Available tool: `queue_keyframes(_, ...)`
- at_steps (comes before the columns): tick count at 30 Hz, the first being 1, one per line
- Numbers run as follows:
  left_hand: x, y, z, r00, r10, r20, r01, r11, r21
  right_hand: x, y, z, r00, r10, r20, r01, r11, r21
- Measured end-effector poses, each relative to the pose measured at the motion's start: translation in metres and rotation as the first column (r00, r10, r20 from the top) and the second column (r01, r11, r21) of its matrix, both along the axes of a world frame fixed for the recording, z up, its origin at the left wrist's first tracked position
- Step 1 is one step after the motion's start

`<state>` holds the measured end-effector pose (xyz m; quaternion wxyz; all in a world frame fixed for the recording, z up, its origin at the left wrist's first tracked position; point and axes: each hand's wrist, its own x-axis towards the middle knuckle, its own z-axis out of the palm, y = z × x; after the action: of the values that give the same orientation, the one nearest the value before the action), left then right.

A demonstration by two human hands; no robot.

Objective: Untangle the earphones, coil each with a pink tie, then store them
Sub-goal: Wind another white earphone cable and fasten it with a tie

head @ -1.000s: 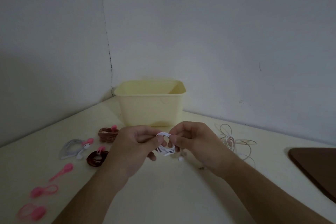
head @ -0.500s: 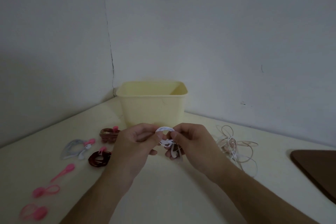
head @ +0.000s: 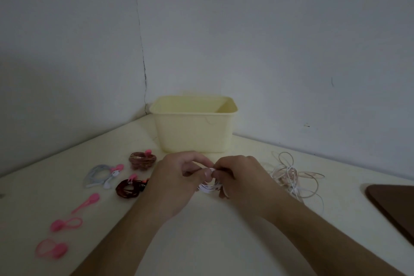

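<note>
- While both hands work it, the white earphone coil (head: 209, 187) sits between them, just above the table (head: 201, 242); left hand (head: 177, 177) and right hand (head: 242, 180) are close together, fingertips pinching the cord.
- Handling, my read: very light, limp thin cord, slick sheath. Loops will spring open if the pinch relaxes, so hold across the whole bundle, not one strand.
- Best grip point: the pinched waist of the coil, leaving room for a tie around it. Avoid pulling on the earbuds or plug; cannot see where they are now.
- Just right of the right hand: loose tangle (head: 291, 177) of pale cords, not yet sorted.
- Left of the left hand: three finished coils with pink ties, dark red (head: 128, 188), brown (head: 142, 159), grey-white (head: 100, 175).
- Further left and nearer the person: three spare pink ties (head: 86, 203), well apart from the hands.
- Beyond the hands: yellow bin (head: 193, 127), open top, contents not visible.
</note>
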<state>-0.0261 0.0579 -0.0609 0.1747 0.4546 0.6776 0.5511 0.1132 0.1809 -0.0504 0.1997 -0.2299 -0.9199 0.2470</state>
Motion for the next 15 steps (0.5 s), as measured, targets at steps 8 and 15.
queue_keyframes(8, -0.0006, 0.0016, -0.0041, 0.993, -0.003, 0.114, -0.005, 0.997, 0.073, -0.0016, -0.0012, -0.0055, 0.973, -0.05, -0.225, -0.056, 0.896, -0.441)
queue_keyframes(15, -0.0036, 0.005, -0.0071, 0.989, 0.117, 0.092, -0.131, 0.978, 0.165, 0.0017, -0.0032, -0.0024, 0.937, -0.079, -0.341, -0.193, 0.695, -0.692)
